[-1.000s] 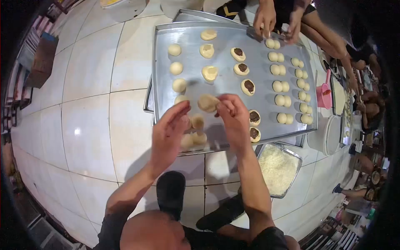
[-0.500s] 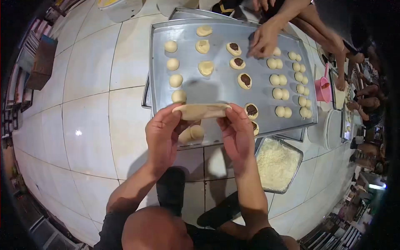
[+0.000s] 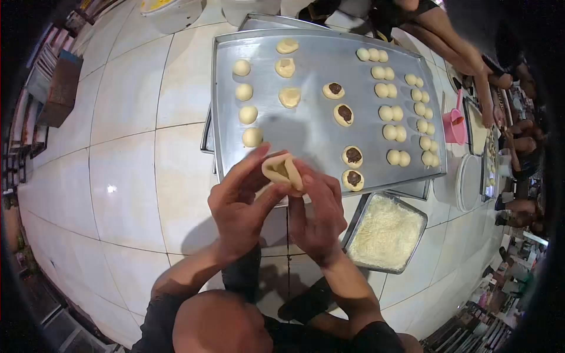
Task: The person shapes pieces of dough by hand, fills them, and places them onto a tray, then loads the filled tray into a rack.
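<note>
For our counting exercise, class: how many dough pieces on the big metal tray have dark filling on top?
4, in a column on the tray: farthest, next, third, nearest by the tray's near edge. The left hand and right hand may hide others.

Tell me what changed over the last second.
Both hands stretched the dough piece into a strip, then drew together; the left hand and right hand now pinch it folded into a cup over the near edge of the tray. A co-worker's hand left its far side. The dough balls stayed put.

pale cream dough piece (image 3: 283, 170), silver-grey tray (image 3: 312, 126), pink scoop (image 3: 455, 126).
</note>
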Available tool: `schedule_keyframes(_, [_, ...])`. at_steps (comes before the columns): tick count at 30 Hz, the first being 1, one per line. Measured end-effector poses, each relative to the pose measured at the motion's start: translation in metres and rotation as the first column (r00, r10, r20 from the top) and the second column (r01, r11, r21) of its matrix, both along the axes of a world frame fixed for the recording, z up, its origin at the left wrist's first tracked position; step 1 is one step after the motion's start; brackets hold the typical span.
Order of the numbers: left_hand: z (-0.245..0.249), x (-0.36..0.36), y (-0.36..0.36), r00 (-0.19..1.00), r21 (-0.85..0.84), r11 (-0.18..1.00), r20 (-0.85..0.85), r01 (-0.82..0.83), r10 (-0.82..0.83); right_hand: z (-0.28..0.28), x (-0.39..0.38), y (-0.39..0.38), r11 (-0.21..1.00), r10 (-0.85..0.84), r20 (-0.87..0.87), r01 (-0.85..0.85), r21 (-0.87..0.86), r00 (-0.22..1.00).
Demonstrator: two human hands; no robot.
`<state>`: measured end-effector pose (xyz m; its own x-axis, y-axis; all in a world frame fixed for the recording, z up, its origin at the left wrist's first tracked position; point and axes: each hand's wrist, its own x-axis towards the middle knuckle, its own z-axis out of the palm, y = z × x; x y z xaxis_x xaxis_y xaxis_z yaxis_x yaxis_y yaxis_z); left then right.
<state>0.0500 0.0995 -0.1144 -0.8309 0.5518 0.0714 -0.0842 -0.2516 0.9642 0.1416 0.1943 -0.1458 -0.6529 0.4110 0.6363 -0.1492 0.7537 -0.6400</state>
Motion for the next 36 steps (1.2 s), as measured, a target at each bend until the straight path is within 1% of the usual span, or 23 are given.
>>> schedule_keyframes(1, [-0.001, 0.001, 0.001, 0.993, 0.089, 0.996, 0.121, -0.017, 0.006, 0.0, 0.003, 0.001, 0.999, 0.03, 0.007, -0.029, -0.043, 1.0])
schedule_keyframes(2, [-0.003, -0.001, 0.0, 0.993, 0.089, 0.996, 0.122, -0.017, 0.006, 0.005, 0.005, 0.006, 0.999, 0.029, 0.008, -0.029, -0.043, 1.0])
schedule_keyframes(4, [-0.006, -0.009, -0.009, 0.993, 0.007, 0.995, -0.068, 0.099, -0.099, 0.027, 0.012, 0.024, 0.992, 0.114, 0.078, -0.109, -0.067, 0.99])
schedule_keyframes(6, [-0.008, -0.014, -0.014, 0.946, -0.094, 0.976, -0.245, 0.196, -0.214, 0.042, 0.013, 0.037, 0.978, 0.2, 0.146, -0.187, -0.096, 0.969])
schedule_keyframes(7, [-0.007, -0.014, -0.013, 0.946, -0.094, 0.976, -0.244, 0.197, -0.214, 0.041, 0.01, 0.038, 0.978, 0.199, 0.147, -0.186, -0.097, 0.969])
schedule_keyframes(8, [-0.006, -0.013, -0.011, 0.917, -0.078, 0.97, -0.316, 0.232, -0.244, 0.04, 0.006, 0.037, 0.889, 0.276, 0.036, -0.24, -0.39, 0.961])
schedule_keyframes(9, [-0.003, -0.013, -0.008, 0.881, -0.065, 0.962, -0.388, 0.267, -0.271, 0.039, 0.001, 0.035, 0.71, 0.312, -0.094, -0.298, -0.638, 0.945])
schedule_keyframes(10, [0.0, -0.012, -0.006, 0.84, -0.055, 0.952, -0.457, 0.302, -0.293, 0.038, -0.003, 0.033, 0.461, 0.304, -0.229, -0.353, -0.814, 0.925])
schedule_keyframes(11, [0.002, -0.011, -0.005, 0.793, -0.047, 0.94, -0.524, 0.337, -0.311, 0.037, -0.004, 0.032, 0.166, 0.253, -0.354, -0.401, -0.901, 0.9])
schedule_keyframes(12, [0.005, -0.01, -0.006, 0.793, -0.049, 0.94, -0.523, 0.337, -0.311, 0.034, -0.004, 0.031, 0.165, 0.253, -0.355, -0.401, -0.901, 0.9])
schedule_keyframes(14, [0.011, -0.008, -0.011, 0.894, -0.149, 0.93, -0.259, 0.337, -0.366, 0.025, -0.002, 0.029, 0.325, 0.267, -0.285, -0.365, -0.873, 0.921])
schedule_keyframes(16, [0.014, -0.006, -0.016, 0.931, -0.242, 0.901, 0.027, 0.36, -0.365, 0.019, -0.001, 0.026, 0.477, 0.268, -0.214, -0.323, -0.818, 0.939])
schedule_keyframes(17, [0.014, -0.005, -0.017, 0.931, -0.244, 0.901, 0.028, 0.36, -0.364, 0.02, 0.0, 0.025, 0.475, 0.269, -0.215, -0.323, -0.818, 0.939])
schedule_keyframes(19, [0.013, -0.002, -0.017, 0.93, -0.171, 0.915, 0.105, 0.365, -0.352, 0.028, 0.003, 0.026, 0.704, 0.318, -0.075, -0.288, -0.649, 0.945])
schedule_keyframes(21, [0.012, -0.001, -0.017, 0.922, -0.097, 0.927, 0.182, 0.363, -0.342, 0.036, 0.007, 0.028, 0.87, 0.322, 0.074, -0.264, -0.416, 0.944])
schedule_keyframes(22, [0.012, -0.001, -0.018, 0.922, -0.099, 0.927, 0.182, 0.363, -0.342, 0.039, 0.008, 0.028, 0.869, 0.322, 0.073, -0.265, -0.417, 0.944])
schedule_keyframes(26, [0.018, -0.006, -0.023, 0.855, -0.21, 0.831, 0.184, 0.516, -0.485, 0.049, 0.014, 0.031, 0.774, 0.401, 0.214, -0.205, -0.598, 0.891])
schedule_keyframes(27, [0.017, -0.006, -0.022, 0.855, -0.211, 0.83, 0.185, 0.516, -0.485, 0.051, 0.014, 0.032, 0.774, 0.401, 0.214, -0.205, -0.6, 0.891])
schedule_keyframes(31, [0.006, -0.013, -0.015, 0.905, -0.072, 0.904, 0.095, 0.422, -0.415, 0.056, 0.014, 0.033, 0.865, 0.408, 0.227, -0.295, -0.405, 0.884])
schedule_keyframes(32, [0.007, -0.017, -0.013, 0.905, -0.073, 0.904, 0.096, 0.421, -0.414, 0.056, 0.013, 0.032, 0.865, 0.408, 0.227, -0.295, -0.406, 0.884])
schedule_keyframes(34, [0.014, -0.027, -0.011, 0.786, 0.021, 0.827, 0.296, 0.562, -0.542, 0.052, 0.011, 0.032, 0.876, 0.396, 0.23, -0.292, -0.383, 0.889])
schedule_keyframes(36, [0.019, -0.034, -0.009, 0.607, 0.148, 0.731, 0.463, 0.666, -0.646, 0.05, 0.009, 0.033, 0.889, 0.382, 0.234, -0.286, -0.357, 0.894])
